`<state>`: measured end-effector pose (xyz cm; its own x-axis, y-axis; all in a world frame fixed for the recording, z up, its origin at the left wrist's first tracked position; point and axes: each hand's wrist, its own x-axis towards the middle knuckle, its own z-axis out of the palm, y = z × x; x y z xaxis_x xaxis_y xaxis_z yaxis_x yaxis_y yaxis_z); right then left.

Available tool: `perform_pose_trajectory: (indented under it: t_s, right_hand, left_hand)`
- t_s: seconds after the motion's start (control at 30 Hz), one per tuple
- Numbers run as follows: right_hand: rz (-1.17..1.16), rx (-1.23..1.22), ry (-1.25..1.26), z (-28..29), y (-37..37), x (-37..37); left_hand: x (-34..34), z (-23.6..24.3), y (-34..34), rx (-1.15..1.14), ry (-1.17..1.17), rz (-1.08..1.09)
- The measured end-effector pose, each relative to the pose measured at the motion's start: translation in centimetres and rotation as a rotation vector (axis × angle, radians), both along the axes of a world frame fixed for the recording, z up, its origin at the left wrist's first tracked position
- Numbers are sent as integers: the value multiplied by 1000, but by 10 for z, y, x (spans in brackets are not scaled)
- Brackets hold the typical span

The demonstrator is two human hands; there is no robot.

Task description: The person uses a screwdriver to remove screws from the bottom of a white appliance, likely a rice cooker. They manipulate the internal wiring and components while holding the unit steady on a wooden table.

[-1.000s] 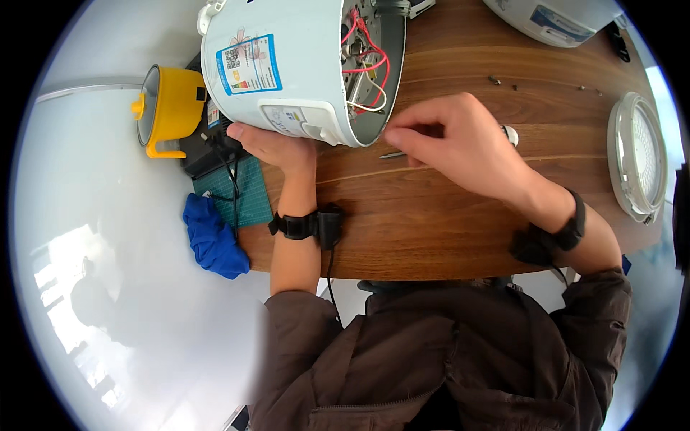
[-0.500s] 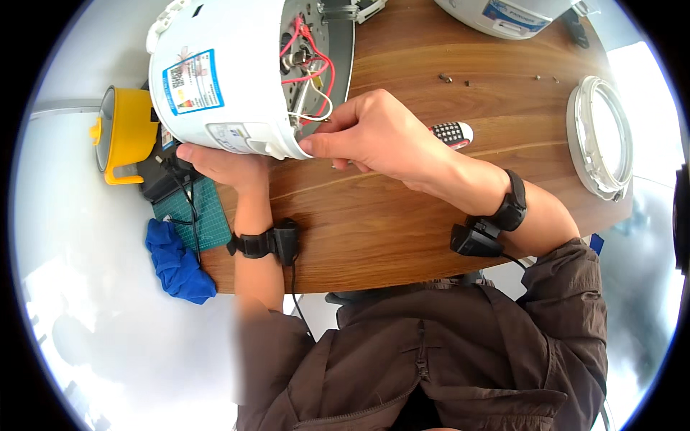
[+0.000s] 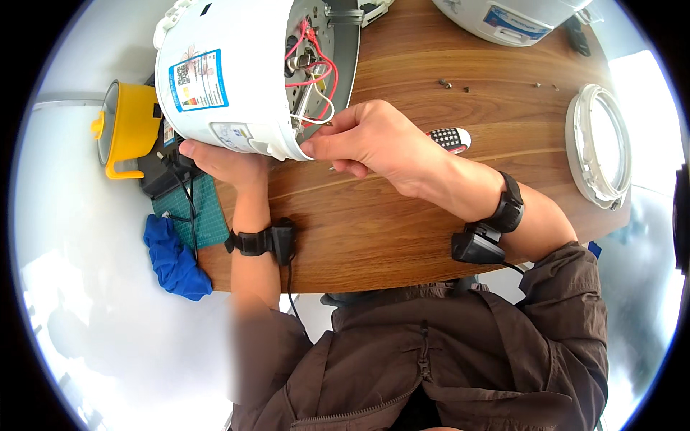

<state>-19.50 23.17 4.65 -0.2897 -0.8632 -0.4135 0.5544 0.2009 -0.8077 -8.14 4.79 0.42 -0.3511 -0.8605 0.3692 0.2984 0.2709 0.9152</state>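
Observation:
A white, drum-shaped appliance body, like a rice cooker (image 3: 248, 65), lies on its side at the upper left. Its underside faces right, with red wires (image 3: 335, 68) and a white wire (image 3: 327, 108) showing around metal parts. From below, my left hand (image 3: 228, 164) cups the near side of the shell, most of its fingers hidden underneath. My right hand (image 3: 366, 140) is closed at the shell's lower rim, thumb against the edge and index finger by the white wire. Whatever is between those fingertips is too small to make out.
Small screws (image 3: 445, 84) lie on the wooden table (image 3: 402, 237). A white ring (image 3: 573, 136) rests at the right, another white appliance (image 3: 496, 29) at the back. At left are a yellow pot (image 3: 133, 133), a green mat (image 3: 205, 219) and a blue cloth (image 3: 172, 262). A star-patterned object (image 3: 449, 138) sits behind my right hand.
The rice cooker appears slightly farther right in view. Both hands keep their places on it, and my right fingers stay at the rim.

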Motion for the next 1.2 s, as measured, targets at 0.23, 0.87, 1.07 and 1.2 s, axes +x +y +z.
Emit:
perform_pose_trajectory:
  t_s: [0.23,0.87,1.07,1.2]
  right_hand:
    - [13,10,43,6,3,-3]
    - [193,-36,986,10,12,-44]
    - [118,493,1933,25,53,-118]
    - [263,623,1757,12,63,-149]
  left_hand:
    - [3,-3,-5,-18,5,-26]
    - [-1,-6,-5,113,147,24]
    - [1,-5,-5,-9,24,56]
    - [-2,-4,-4,38,86,17]
